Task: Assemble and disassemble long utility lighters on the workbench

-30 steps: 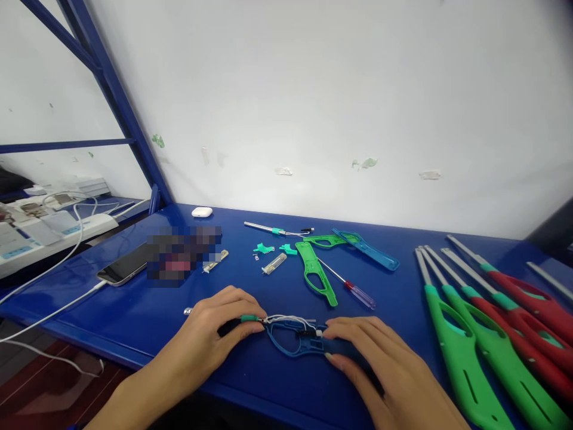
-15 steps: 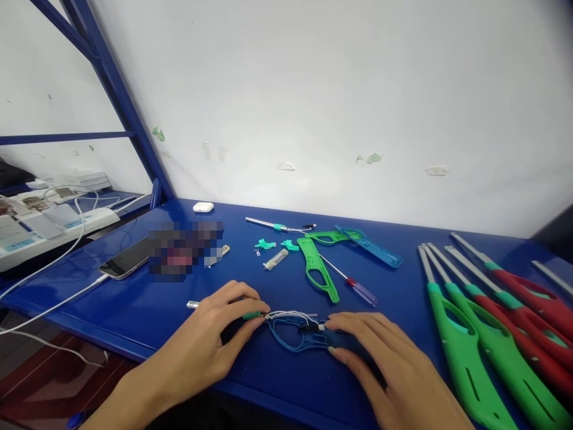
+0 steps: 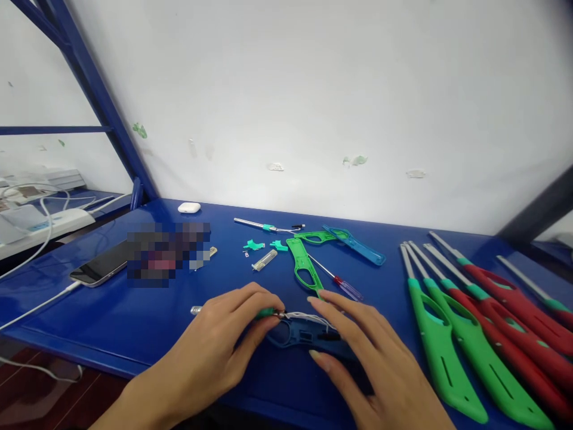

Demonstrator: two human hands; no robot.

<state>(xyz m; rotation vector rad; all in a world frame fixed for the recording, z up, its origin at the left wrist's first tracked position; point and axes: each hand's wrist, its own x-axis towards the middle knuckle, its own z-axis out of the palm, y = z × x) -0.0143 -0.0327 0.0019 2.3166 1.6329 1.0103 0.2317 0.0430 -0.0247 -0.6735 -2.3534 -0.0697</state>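
My left hand (image 3: 224, 334) is closed around the teal collar (image 3: 267, 312) of a lighter's metal tube (image 3: 196, 310), whose tip sticks out at the left. White wires (image 3: 308, 317) run from it toward the right. Below them lies a blue lighter handle half (image 3: 298, 335), hollow side up, with a trigger loop at its left. My right hand (image 3: 376, 352) hovers over the right end of this half, thumb and fingers apart and nothing visibly gripped. The hand hides that end.
Behind lie green handle halves (image 3: 305, 272), a blue half (image 3: 358, 246), a screwdriver (image 3: 347, 288), a clear fuel tank (image 3: 265, 260), teal triggers (image 3: 253, 245) and another tube (image 3: 250, 223). Whole green lighters (image 3: 443, 352) and red lighters (image 3: 528, 304) lie right; a phone (image 3: 101, 263) lies left.
My right hand has loosened from the blue handle half, its thumb and fingers now wider apart. My left hand keeps the tube and has shifted slightly right in view. The camera view has turned a little.
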